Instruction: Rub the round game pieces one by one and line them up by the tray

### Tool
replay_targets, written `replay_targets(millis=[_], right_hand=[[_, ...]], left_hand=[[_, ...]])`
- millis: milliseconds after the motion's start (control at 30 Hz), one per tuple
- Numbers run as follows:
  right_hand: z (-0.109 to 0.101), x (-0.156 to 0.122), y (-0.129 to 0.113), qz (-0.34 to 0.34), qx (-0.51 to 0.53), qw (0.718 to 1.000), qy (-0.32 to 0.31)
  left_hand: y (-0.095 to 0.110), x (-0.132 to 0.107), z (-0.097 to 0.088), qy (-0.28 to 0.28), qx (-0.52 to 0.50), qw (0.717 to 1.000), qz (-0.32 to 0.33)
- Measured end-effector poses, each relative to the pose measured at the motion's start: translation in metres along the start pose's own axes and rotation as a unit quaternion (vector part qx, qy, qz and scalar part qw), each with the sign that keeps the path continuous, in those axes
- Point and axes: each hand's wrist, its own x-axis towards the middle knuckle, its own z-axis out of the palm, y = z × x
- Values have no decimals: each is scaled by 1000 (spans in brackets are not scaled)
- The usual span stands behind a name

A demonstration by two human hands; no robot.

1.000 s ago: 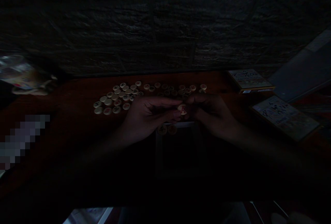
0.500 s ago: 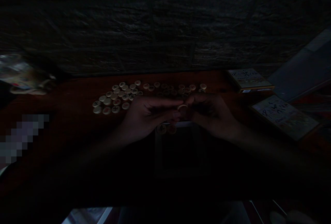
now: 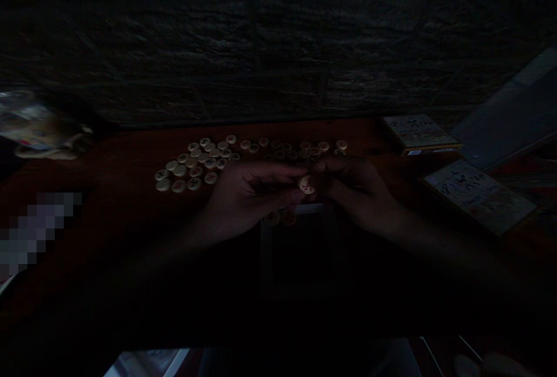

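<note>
Fingers: the left hand (image 3: 239, 194) pinches one round marked piece (image 3: 307, 185) between thumb and forefinger, the gap narrowed to the piece's own width. The right hand (image 3: 359, 191) brings its bent fingertips to the piece's right edge; shadow hides whether they grip or merely touch. The piece is off the table, red-marked face toward the viewer, just above the far rim of a pale-edged tray (image 3: 311, 209).

Principal risk, in judgement: the hold is by fingertips on a small, curved edge, so a slip while turning it could drop the piece into the tray or send it rolling. Two darker discs (image 3: 288, 217) sit at the tray's far left corner; whether inside it or on its edge cannot be determined. A lowered left wrist could knock them.

Beyond the knuckles, loose pieces (image 3: 194, 183) lie crowded on the wooden table (image 3: 130, 162), several near the left hand's back; a sideways sweep could scatter them. Poor light is a contributing cause: markings could be misread. Two printed boxes (image 3: 422, 132) stand well apart at right, low risk.
</note>
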Motion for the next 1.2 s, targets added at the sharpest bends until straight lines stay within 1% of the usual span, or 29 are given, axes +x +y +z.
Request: replay_targets(millis=[167, 333, 467, 633, 833, 1000, 1200], right_hand=[[2, 0, -1, -5, 0, 1000, 2], [6, 0, 4, 0, 22, 1000, 8], [6, -1, 6, 7, 38, 999, 13], [4, -2, 2, 13, 48, 999, 9], [5, -1, -3, 39, 47, 998, 15], [5, 0, -4, 70, 57, 996, 18], [4, -1, -1, 70, 56, 996, 10]], left_hand=[[1, 0, -1, 12, 45, 999, 14], [0, 1, -2, 25, 34, 999, 16], [2, 1, -1, 37, 55, 998, 23], [4, -1, 0, 35, 39, 998, 22], [6, -2, 0, 38, 4, 999, -7], [6, -1, 0, 31, 6, 999, 0], [4, 0, 0, 25, 31, 999, 21]])
